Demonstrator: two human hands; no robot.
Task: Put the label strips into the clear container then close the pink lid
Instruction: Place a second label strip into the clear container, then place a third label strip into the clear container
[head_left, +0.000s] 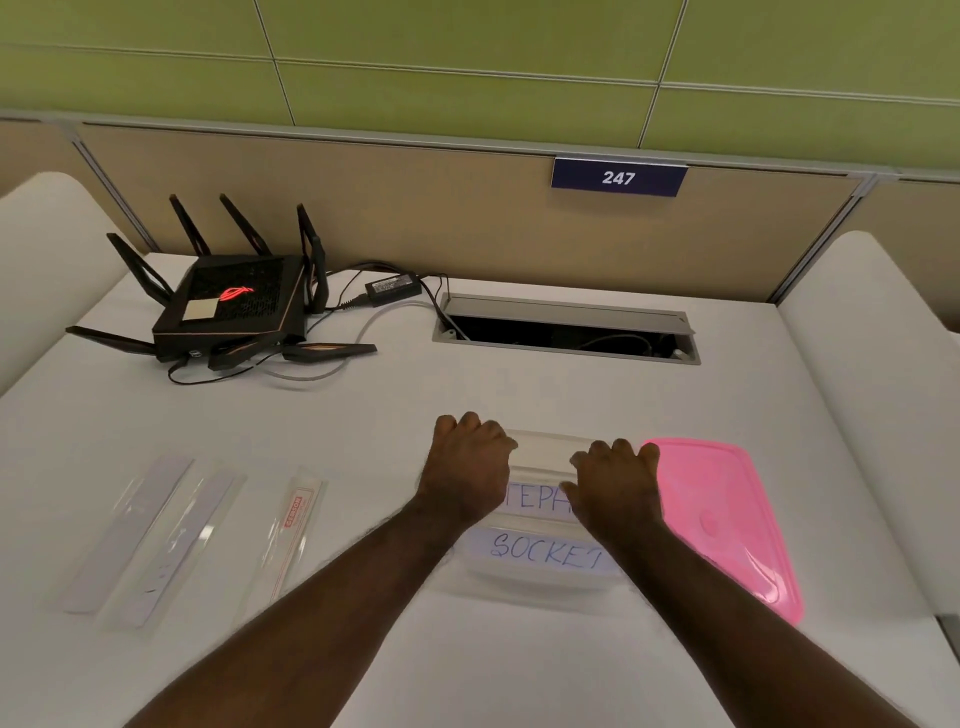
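The clear container (543, 452) stands on the white desk in front of me, with two handwritten label strips inside; the nearer one (545, 552) reads "SOCKET", the farther one (535, 499) is partly hidden by my hands. My left hand (465, 470) rests curled on the container's left side. My right hand (615, 483) lies over its right side, fingers bent at the far rim. The pink lid (722, 519) lies flat on the desk, touching the container's right edge. Three more strips lie to the left: two pale ones (127, 530) (182, 540) and one with red print (293, 525).
A black router (234, 301) with antennas, its power brick (392, 286) and cables sit at the back left. An open cable hatch (566, 332) is set into the desk behind the container. A beige partition with a "247" sign (618, 177) closes the back.
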